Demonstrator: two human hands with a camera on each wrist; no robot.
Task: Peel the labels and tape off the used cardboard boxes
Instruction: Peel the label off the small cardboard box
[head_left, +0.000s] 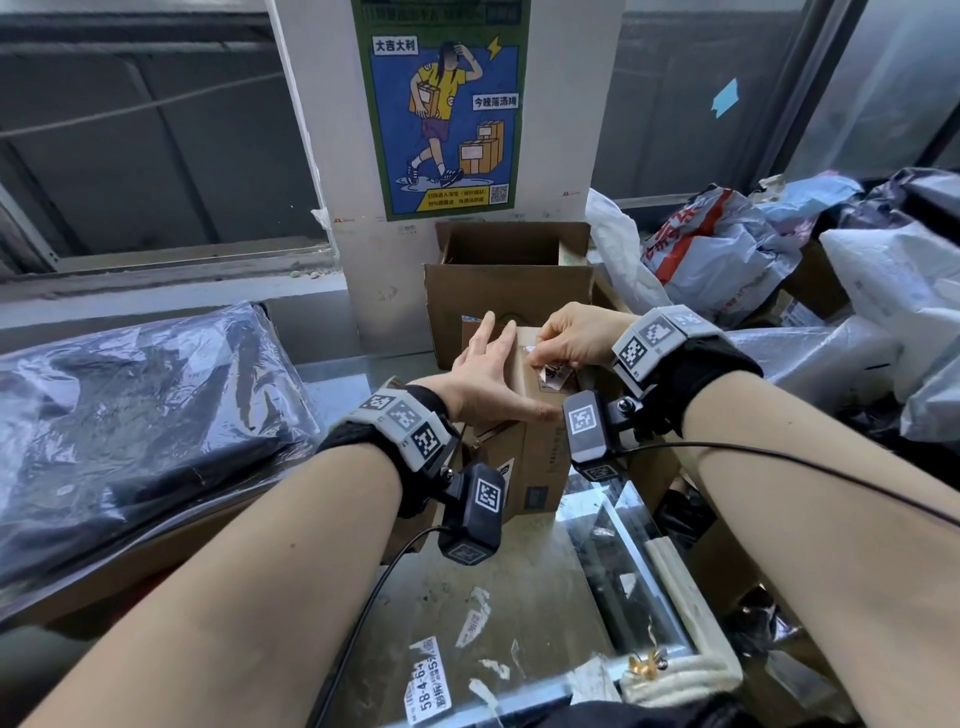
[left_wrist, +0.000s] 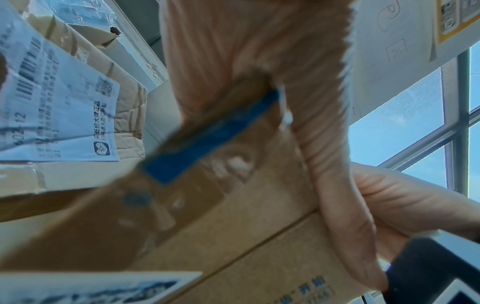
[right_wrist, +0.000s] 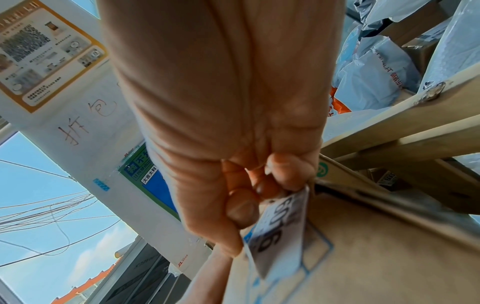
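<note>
Where the view begins, nearest the wearer, a metal-edged glass counter (head_left: 524, 613) carries torn label scraps (head_left: 428, 680) stuck flat to its surface. Beyond them a small cardboard box (head_left: 540, 457) stands on the counter between both forearms. Left hand (head_left: 485, 371): fingers spread and straight, palm pressed against the box's top left edge, thumb along the near edge, steadying it. Right hand (head_left: 574, 335): fingertips curled, pinching a white printed label (head_left: 556, 375) whose upper end is lifted off the box top while its lower end is still stuck; the right wrist view shows large digits on the label (right_wrist: 279, 230). To the left, a dark bundle in clear plastic (head_left: 130, 415). Behind the small box, a larger open carton (head_left: 506, 291). To the right, heaped courier bags (head_left: 722, 254). Farthest, a white pillar bearing a blue-green poster (head_left: 441, 104).
</note>
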